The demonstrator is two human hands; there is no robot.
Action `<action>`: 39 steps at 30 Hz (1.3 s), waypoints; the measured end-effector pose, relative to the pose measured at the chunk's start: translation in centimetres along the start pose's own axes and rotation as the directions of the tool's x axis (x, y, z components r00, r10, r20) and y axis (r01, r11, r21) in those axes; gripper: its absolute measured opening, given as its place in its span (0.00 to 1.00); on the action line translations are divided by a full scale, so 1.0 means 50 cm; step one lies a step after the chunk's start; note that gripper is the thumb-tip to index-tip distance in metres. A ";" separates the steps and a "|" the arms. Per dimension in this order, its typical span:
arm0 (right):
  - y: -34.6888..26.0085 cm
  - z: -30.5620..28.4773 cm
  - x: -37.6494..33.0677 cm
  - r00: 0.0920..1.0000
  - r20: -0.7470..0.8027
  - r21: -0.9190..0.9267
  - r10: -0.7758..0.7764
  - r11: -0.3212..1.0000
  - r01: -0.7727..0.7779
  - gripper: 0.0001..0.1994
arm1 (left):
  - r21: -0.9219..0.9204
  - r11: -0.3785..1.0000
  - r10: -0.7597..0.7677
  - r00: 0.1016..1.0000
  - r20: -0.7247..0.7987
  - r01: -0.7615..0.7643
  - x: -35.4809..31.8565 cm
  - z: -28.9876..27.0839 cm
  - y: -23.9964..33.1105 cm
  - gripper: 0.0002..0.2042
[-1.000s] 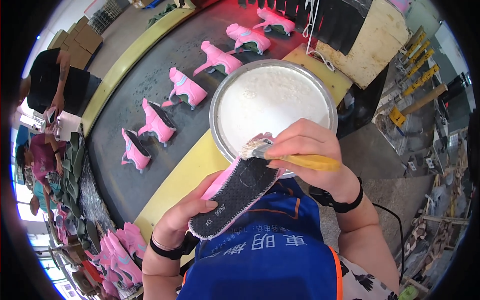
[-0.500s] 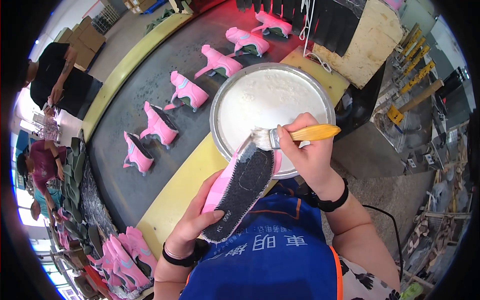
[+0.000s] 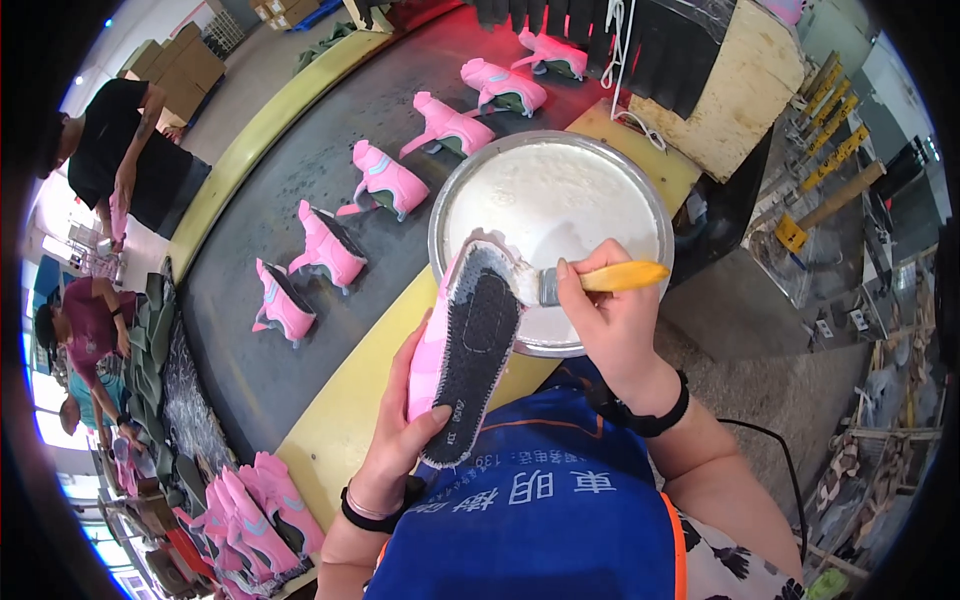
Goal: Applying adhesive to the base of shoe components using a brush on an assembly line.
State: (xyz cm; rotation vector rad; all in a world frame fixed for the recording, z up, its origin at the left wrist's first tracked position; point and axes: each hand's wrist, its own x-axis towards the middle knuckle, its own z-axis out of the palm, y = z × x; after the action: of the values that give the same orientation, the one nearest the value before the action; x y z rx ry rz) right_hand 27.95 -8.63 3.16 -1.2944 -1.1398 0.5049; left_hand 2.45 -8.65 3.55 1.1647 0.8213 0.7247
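My left hand (image 3: 397,425) grips a pink shoe upper (image 3: 428,372) from its left side and lower end, its dark stitched bottom (image 3: 468,350) facing up. The far end of that bottom has a wet, whitish-grey coat round its rim. In my right hand (image 3: 622,322) is a flat paintbrush (image 3: 628,276) with a yellow handle. Its white-coated bristles touch the upper's right edge near the far end. Just beyond, a round metal basin (image 3: 667,245) holds white liquid (image 3: 570,195), and the upper's far end overlaps its near left part.
Several pink uppers (image 3: 392,183) stand in a row on a dark conveyor belt (image 3: 225,290) with yellow edge boards (image 3: 335,415). More pink uppers (image 3: 245,520) are bunched at lower left. A hammer (image 3: 800,228) lies on the bench at right. Co-workers (image 3: 140,150) stand along the left.
The upper has swung more upright, its far end moving left and away from me. The brush has passed from the far tip to the right edge. Belt uppers have shifted slightly right.
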 end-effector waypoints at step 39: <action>-0.016 0.070 0.056 0.768 0.041 -0.026 -0.640 0.767 0.641 0.04 | 0.076 0.989 0.124 0.989 0.074 -0.130 -0.045 -0.085 -0.041 0.47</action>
State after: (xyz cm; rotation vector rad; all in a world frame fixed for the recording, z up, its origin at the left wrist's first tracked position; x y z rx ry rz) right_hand 25.83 -4.82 4.50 -0.8418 -1.5310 -0.0151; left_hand -2.19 -8.96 1.20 1.3166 0.7282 0.7572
